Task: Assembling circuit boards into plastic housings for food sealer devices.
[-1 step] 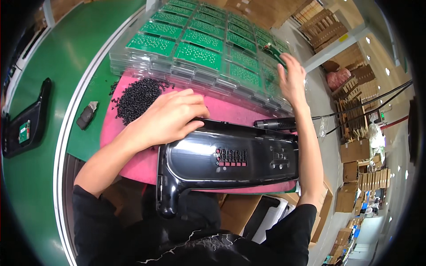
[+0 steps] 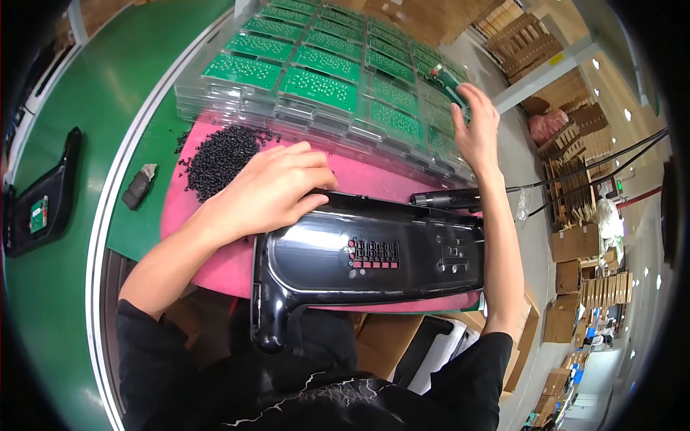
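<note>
A glossy black plastic housing (image 2: 323, 248) with a grid of small openings lies in front of me, its rounded arm pointing toward my body. My left hand (image 2: 284, 183) grips its far edge near the left end, thumb on the rim and fingers curled behind. Out at the far right, my right hand (image 2: 476, 129) holds a green circuit board (image 2: 447, 80) tilted above the trays. Clear plastic trays (image 2: 284, 115), stacked, carry rows of similar green boards (image 2: 318, 87). Part of the held board is hidden by my fingers.
Small black pieces (image 2: 219, 161) are heaped on the pink mat (image 2: 363, 172). A black corded power screwdriver (image 2: 442, 200) lies behind the housing. Left are a dark crumpled lump (image 2: 139, 188) and another black housing (image 2: 54, 205) with a board inside. Cardboard boxes (image 2: 388, 337) stand below the table edge.
My right hand has shifted slightly right, and the circuit board in it shows more of its face. The left hand and housing stay nearly where they were.
</note>
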Demonstrator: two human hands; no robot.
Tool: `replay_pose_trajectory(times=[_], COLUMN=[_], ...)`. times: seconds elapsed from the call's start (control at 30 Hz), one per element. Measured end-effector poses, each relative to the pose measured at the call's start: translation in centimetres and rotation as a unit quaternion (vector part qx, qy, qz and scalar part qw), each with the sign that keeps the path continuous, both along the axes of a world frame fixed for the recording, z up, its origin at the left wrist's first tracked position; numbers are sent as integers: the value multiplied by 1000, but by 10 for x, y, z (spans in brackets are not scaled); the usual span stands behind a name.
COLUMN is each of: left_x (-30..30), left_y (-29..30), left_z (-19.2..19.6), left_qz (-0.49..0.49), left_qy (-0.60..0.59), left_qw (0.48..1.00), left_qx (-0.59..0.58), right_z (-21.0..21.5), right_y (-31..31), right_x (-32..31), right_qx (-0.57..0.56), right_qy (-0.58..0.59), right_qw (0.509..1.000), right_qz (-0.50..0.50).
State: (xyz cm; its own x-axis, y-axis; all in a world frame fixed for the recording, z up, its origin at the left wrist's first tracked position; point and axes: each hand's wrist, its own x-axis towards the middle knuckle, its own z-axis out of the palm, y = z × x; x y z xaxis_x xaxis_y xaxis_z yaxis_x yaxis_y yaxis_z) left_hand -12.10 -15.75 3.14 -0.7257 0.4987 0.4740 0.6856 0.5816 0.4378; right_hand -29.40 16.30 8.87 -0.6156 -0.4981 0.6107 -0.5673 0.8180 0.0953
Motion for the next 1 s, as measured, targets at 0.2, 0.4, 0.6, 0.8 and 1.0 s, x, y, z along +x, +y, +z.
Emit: replay_pose_trajectory(times=[0.2, 0.4, 0.6, 0.8, 1.0], left_x=[1, 10, 18, 12, 10], left_y=[9, 32, 38, 47, 49], left_z=[12, 40, 65, 81, 49], left_qz=[46, 97, 50, -51, -93], left_qy=[72, 243, 247, 208, 84], left_qw=[994, 965, 968, 977, 992], left_qx=[67, 25, -12, 2, 4], right_z=[22, 30, 25, 17, 3], right_y=[-37, -49, -29, 10, 33], right_x=[95, 161, 182, 201, 218], right_qx=[-175, -205, -321, -335, -291], right_qy=[-101, -215, -249, -190, -337], right_qw=[964, 915, 880, 913, 873], right_qz=[171, 274, 244, 136, 196])
